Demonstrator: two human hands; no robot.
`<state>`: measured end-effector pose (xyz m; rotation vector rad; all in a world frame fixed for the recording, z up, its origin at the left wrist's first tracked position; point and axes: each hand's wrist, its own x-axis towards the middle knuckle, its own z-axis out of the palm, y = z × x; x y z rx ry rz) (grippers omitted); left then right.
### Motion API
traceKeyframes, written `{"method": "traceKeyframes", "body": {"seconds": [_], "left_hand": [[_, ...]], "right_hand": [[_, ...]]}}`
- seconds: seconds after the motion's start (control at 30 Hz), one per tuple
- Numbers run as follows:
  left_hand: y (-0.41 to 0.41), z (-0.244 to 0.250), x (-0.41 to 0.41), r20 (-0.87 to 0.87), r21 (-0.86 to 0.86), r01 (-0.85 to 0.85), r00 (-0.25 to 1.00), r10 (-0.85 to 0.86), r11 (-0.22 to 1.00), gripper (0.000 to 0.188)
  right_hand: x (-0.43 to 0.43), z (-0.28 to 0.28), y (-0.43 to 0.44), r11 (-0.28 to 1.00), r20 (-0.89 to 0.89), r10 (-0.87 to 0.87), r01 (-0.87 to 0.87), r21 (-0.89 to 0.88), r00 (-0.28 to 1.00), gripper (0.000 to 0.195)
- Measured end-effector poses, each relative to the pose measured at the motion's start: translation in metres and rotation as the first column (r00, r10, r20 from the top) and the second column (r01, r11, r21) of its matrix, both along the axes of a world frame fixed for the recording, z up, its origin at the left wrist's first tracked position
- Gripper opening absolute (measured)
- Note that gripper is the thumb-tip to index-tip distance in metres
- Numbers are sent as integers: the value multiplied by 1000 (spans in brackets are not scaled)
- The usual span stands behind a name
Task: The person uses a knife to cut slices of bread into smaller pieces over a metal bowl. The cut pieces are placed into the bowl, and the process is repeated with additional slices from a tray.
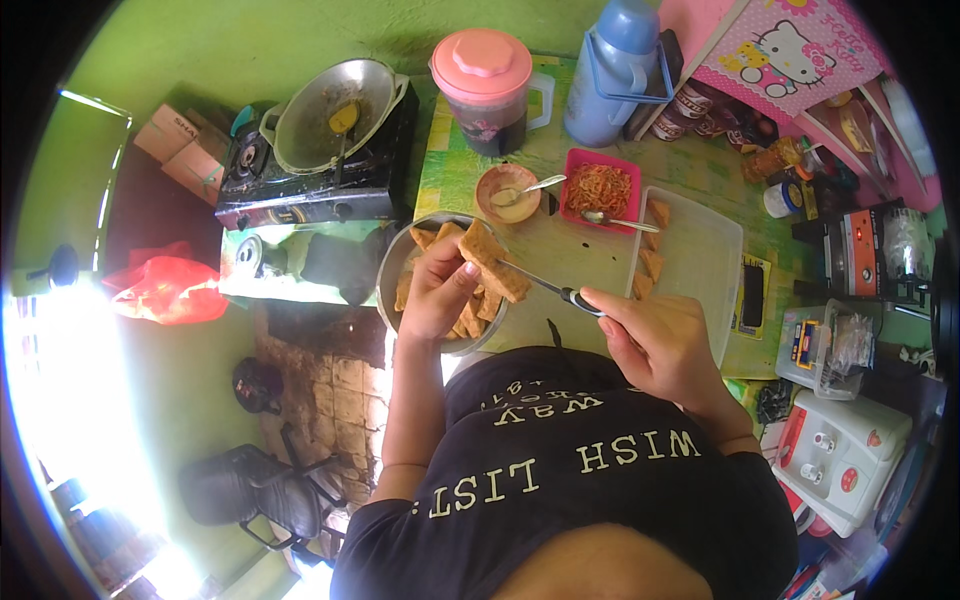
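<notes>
My left hand [439, 289] holds a brown fried tofu piece [491, 262] above a metal bowl [386, 307] of similar pieces. In my right hand [660, 337] is a knife [536, 279] with a black and grey handle, its blade against the tofu; the tip is hidden. Beyond the hands stand a small orange bowl [487, 206] with pale paste and a spoon, and a pink dish [636, 180] of shredded orange filling with another spoon. At the right lies a translucent plastic tray [697, 270] with several tofu triangles [651, 264] along its left side.
A wok [307, 135] with a yellow ladle sits on a black gas stove [360, 191] at the back left. A pink-lidded pitcher [487, 112] and a blue thermos flask [607, 90] stand at the back. A dark phone [753, 294] lies right of the tray, near a plastic container [787, 367].
</notes>
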<state>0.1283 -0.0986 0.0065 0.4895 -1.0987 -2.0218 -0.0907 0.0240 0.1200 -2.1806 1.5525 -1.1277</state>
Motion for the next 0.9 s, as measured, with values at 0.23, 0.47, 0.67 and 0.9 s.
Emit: {"method": "traceKeyframes", "body": {"seconds": [0.23, 0.47, 0.67, 0.9], "left_hand": [[-1, -3, 1, 1, -2, 12, 1000, -12, 1000, 28], [-1, -4, 2, -13, 21, 13, 1000, -12, 1000, 28], [-2, -1, -1, 15, -13, 8, 1000, -8, 1000, 29], [-4, -1, 0, 19, -18, 1, 1000, -1, 1000, 25]], "right_hand": [[-2, 6, -2, 999, -80, 22, -18, 51, 997, 27], [-5, 5, 4, 998, -26, 15, -13, 57, 1000, 28], [0, -2, -2, 1000, 27, 3, -3, -6, 1000, 30], [-4, 3, 0, 1000, 24, 8, -8, 16, 1000, 29]]}}
